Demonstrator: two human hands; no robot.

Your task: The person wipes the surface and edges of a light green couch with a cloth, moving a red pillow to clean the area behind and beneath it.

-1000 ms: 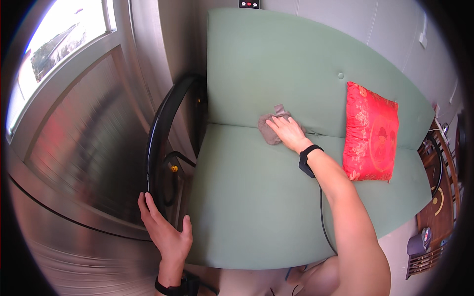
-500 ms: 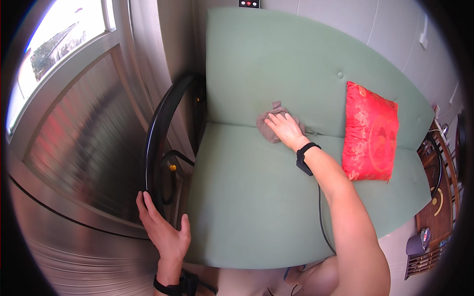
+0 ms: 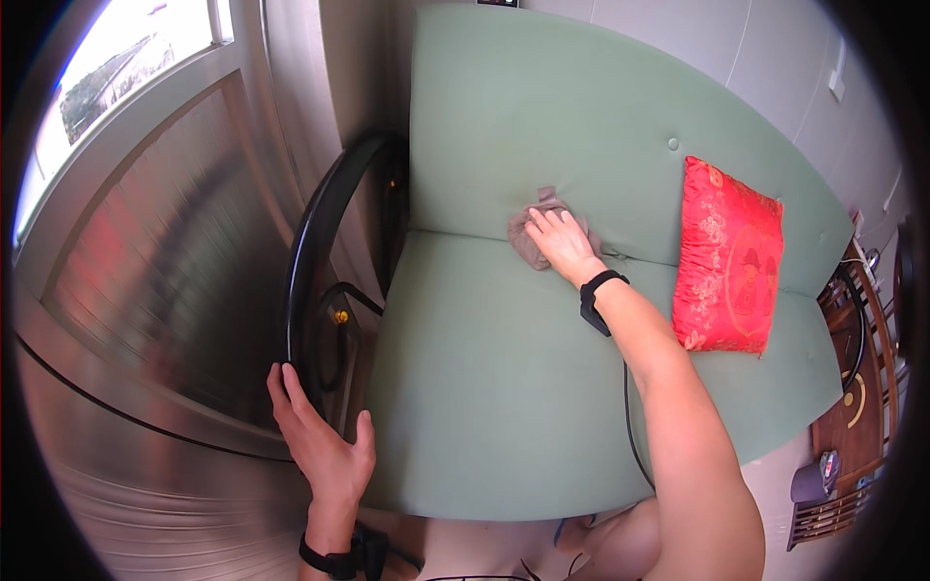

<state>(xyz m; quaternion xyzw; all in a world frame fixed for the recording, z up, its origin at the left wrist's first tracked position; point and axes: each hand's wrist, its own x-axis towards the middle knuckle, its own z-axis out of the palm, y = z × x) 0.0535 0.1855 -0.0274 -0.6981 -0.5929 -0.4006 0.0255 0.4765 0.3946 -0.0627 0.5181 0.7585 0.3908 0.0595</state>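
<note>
A crumpled grey-brown cloth [image 3: 526, 247] lies where the backrest and seat of the green sofa [image 3: 484, 387] meet. My right hand [image 3: 565, 244] presses on it, the fingers laid over its top and a little bent. A small tab of the cloth sticks up beyond the fingertips. At the lower left, my left hand [image 3: 327, 447] has its fingers stretched and its thumb apart. Its fingertips touch the lower end of the curved black armrest [image 3: 302, 254]; nothing is in the palm. Each wrist wears a black band.
A red patterned cushion [image 3: 728, 257] leans on the sofa's right side. Along the left runs a metal door [image 3: 145, 252] with a window. A black cable [image 3: 630, 426] hangs by my right forearm. Dark wooden furniture [image 3: 852, 426] and a purplish bin [image 3: 812, 481] stand at the right.
The whole view has shifted slightly. My right hand's fingers have slid a little toward the backrest over the cloth. My left hand stays at the armrest.
</note>
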